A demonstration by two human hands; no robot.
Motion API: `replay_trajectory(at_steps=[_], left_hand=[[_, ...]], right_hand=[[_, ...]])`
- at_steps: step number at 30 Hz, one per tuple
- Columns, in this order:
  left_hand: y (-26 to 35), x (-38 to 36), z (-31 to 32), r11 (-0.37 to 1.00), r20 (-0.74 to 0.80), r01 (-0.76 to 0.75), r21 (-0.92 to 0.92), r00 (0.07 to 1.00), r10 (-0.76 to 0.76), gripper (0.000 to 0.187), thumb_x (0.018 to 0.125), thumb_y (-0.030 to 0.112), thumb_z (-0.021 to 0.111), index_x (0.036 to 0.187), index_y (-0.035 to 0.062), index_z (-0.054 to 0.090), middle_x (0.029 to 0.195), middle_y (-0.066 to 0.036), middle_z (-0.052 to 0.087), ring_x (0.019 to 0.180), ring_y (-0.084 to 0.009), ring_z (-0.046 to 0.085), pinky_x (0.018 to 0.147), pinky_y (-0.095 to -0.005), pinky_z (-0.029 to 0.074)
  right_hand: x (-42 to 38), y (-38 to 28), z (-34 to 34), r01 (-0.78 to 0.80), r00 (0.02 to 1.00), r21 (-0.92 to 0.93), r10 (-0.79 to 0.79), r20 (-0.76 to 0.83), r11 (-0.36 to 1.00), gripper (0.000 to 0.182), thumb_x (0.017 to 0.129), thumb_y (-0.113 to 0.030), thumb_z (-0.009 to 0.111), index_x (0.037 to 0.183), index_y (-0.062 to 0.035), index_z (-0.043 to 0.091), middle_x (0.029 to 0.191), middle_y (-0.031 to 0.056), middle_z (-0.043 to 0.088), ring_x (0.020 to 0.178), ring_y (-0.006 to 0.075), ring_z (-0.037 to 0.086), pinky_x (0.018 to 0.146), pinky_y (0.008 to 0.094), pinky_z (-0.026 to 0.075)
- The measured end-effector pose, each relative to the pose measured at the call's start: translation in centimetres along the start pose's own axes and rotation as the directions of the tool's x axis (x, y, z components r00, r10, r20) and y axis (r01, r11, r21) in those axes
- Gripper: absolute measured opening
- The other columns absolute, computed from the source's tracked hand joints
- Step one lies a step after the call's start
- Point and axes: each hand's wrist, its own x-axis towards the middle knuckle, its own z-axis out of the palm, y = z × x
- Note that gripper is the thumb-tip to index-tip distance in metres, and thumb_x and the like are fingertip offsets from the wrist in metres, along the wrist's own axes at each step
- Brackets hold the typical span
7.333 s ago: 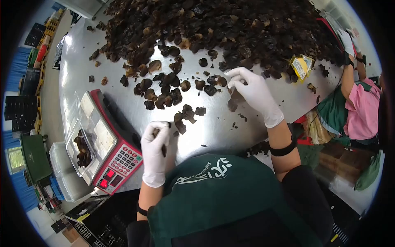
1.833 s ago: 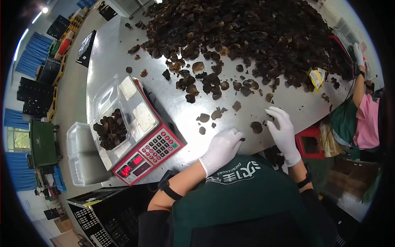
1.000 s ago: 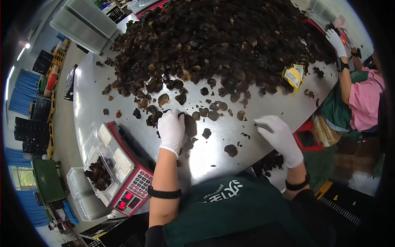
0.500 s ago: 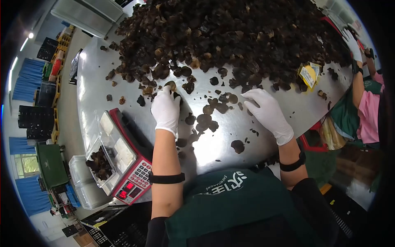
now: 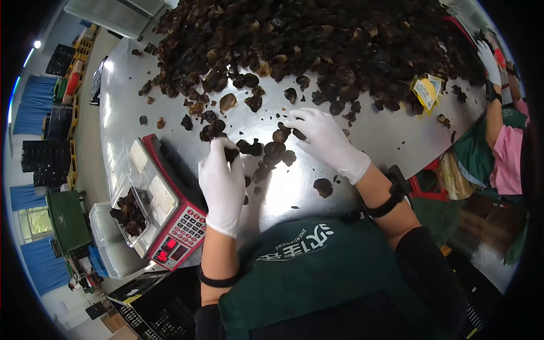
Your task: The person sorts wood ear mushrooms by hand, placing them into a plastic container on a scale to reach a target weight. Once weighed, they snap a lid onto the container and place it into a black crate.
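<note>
My left hand (image 5: pixel 220 184), in a white glove, is closed with a dark wood ear mushroom (image 5: pixel 231 154) between its thumb and fingers, just above the steel table (image 5: pixel 362 161). More mushrooms lie beyond its fingertips. My right hand (image 5: pixel 330 139), gloved the same way, curls its fingers over a small dark mushroom piece (image 5: pixel 298 135). Between the hands runs a loose line of flat brown mushrooms (image 5: pixel 275 152). A large heap of wood ear mushrooms (image 5: pixel 317 45) covers the far part of the table. One paler mushroom (image 5: pixel 228 102) lies in front of it.
On the left stands a red scale (image 5: pixel 184 232) bearing a clear plastic tray (image 5: pixel 148 218) with mushrooms inside. Stacked clear trays (image 5: pixel 107 243) sit beside it. A yellow packet (image 5: pixel 426 92) lies right of the heap. Another person's gloved hand (image 5: pixel 488 61) rests at the far right.
My left hand has come back toward me and now holds a mushroom. My right hand has moved left and its fingers have closed over a piece. The view has shifted slightly.
</note>
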Motion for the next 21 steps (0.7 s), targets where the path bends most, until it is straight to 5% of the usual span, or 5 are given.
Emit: replay_trajectory(at_steps=[5,11,17,19,21], left_hand=[[0.7,-5.4,-2.4,0.977,0.087,0.102,-0.188,0.992,-0.087,0.026,0.079,-0.015,0.062,0.099,0.0013,0.064,0.096,-0.012,0.065,0.088,-0.0251,0.067,0.078,-0.0313,0.052],[-2.3,-8.4,0.0,0.928,0.100,0.092,-0.361,0.993,-0.059,0.019,0.076,-0.011,0.060,0.087,0.0041,0.061,0.095,-0.013,0.066,0.090,-0.0306,0.067,0.080,-0.0349,0.053],[-2.0,-7.7,0.5,0.978,0.103,0.024,-0.207,0.995,-0.003,0.018,0.076,-0.008,0.059,0.087,0.0053,0.058,0.087,-0.010,0.062,0.084,-0.0319,0.063,0.075,-0.0402,0.052],[-2.3,-7.1,1.2,0.974,0.069,0.009,-0.227,0.998,0.007,0.015,0.079,-0.004,0.063,0.090,0.0067,0.061,0.087,-0.010,0.062,0.082,-0.0306,0.063,0.073,-0.0395,0.051],[-2.3,-6.2,2.1,0.986,0.102,0.024,-0.165,0.995,-0.007,0.012,0.083,0.003,0.067,0.093,0.0083,0.064,0.086,-0.009,0.063,0.080,-0.0289,0.063,0.071,-0.0389,0.051]], right_hand=[[-2.4,-1.2,-3.7,-0.233,0.930,0.136,0.180,0.322,0.963,0.018,0.080,-0.018,0.074,0.095,-0.0072,0.070,0.120,0.0062,0.066,0.118,0.0275,0.056,0.101,0.0387,0.043],[-0.6,-4.6,-1.8,-0.174,0.974,0.152,0.148,0.172,0.973,0.021,0.081,-0.020,0.075,0.099,-0.0091,0.071,0.110,0.0068,0.067,0.107,0.0246,0.058,0.096,0.0393,0.043],[0.1,-4.2,1.6,0.075,0.997,0.063,-0.075,-0.004,0.995,0.016,0.080,-0.011,0.073,0.096,-0.0130,0.075,0.090,-0.0002,0.068,0.093,0.0208,0.061,0.093,0.0415,0.042],[0.1,-4.2,-1.9,-0.135,0.991,0.235,0.129,0.038,0.963,0.014,0.082,-0.005,0.070,0.095,-0.0071,0.074,0.094,0.0054,0.070,0.088,0.0204,0.064,0.091,0.0327,0.049],[-0.6,-3.8,-5.0,-0.521,0.849,0.531,0.472,0.238,0.668,0.014,0.087,-0.002,0.064,0.099,-0.0017,0.071,0.099,0.0076,0.071,0.092,0.0157,0.064,0.088,0.0269,0.049]])
